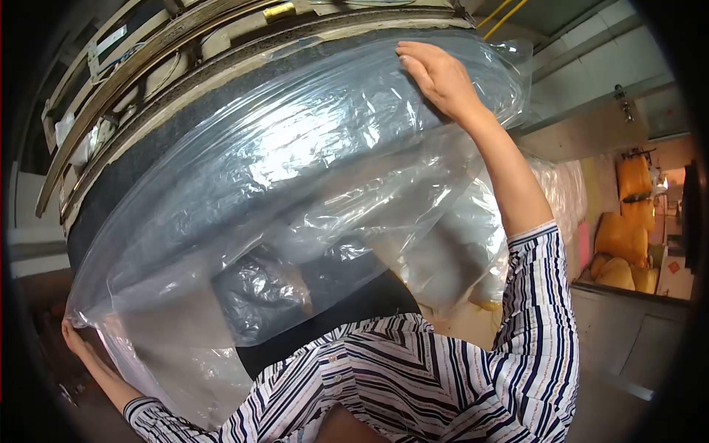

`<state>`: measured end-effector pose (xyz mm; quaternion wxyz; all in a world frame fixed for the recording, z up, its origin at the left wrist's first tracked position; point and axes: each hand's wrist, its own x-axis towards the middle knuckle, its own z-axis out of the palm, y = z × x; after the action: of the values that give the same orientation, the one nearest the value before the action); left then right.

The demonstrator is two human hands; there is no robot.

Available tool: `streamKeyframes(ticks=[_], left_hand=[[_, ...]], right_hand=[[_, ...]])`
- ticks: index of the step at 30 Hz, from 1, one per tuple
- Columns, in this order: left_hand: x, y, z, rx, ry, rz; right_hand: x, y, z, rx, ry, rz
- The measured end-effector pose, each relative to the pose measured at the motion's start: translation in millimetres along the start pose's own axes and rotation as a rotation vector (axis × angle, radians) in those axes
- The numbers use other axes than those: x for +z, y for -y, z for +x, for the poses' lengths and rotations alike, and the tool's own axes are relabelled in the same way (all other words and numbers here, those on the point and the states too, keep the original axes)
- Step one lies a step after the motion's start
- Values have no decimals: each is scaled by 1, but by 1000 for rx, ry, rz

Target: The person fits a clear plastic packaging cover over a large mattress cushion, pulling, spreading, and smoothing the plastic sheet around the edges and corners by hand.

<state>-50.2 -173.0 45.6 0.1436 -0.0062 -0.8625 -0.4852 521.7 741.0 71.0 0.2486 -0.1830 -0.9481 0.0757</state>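
A large clear plastic sheet [295, 148] lies over a dark padded surface [129, 173] and hangs down over its front edge toward my body. At the far left, my left hand [72, 336] pinches the sheet's corner. My right hand [437, 80] rests on top of the sheet near its far right end, fingers pointing left and slightly bent; nothing is seen in it. Wrinkles and bright reflections run along the sheet between my hands.
Behind the surface runs a machine frame [140, 66] with curved metal rails. More clear plastic [473, 236] is bunched at the right. Farther right, yellow-orange sacks [620, 240] sit beyond an opening. Yellow cords [506, 16] hang at the top right.
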Motion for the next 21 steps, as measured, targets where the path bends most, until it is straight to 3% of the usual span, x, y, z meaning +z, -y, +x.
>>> streamKeyframes(ticks=[5,8,10,11,12,14,15,16,17,18,19,20,21], left_hand=[[-56,-41,-70,-337,196,-214],[-66,-57,-106,-304,133,-121],[-62,-50,-102,-192,184,-13],[-47,-60,-106,-176,149,-28],[-27,-80,-107,-155,105,-44],[-7,-75,-55,-83,194,-339],[16,-101,-50,-86,59,-446],[46,-146,-61,-123,18,-614],[55,-138,-31,-51,200,-621],[77,-125,-10,-54,241,-445],[97,-111,10,-50,283,-268],[155,-201,-100,220,-3,283],[178,-172,-82,461,-222,697]], right_hand=[[11,-18,33,187,-103,55],[20,-47,41,255,60,334],[21,-76,49,53,138,286],[7,-60,49,246,115,513],[-8,-57,53,354,27,666],[-33,-90,76,241,-176,747],[-52,-73,82,270,-260,879],[-61,-85,88,434,-380,1015],[-65,-78,89,534,-541,881],[-70,-119,91,514,-398,780],[-58,-82,84,472,-477,474],[-31,-156,82,267,-358,57],[5,-226,71,220,-363,-97]])
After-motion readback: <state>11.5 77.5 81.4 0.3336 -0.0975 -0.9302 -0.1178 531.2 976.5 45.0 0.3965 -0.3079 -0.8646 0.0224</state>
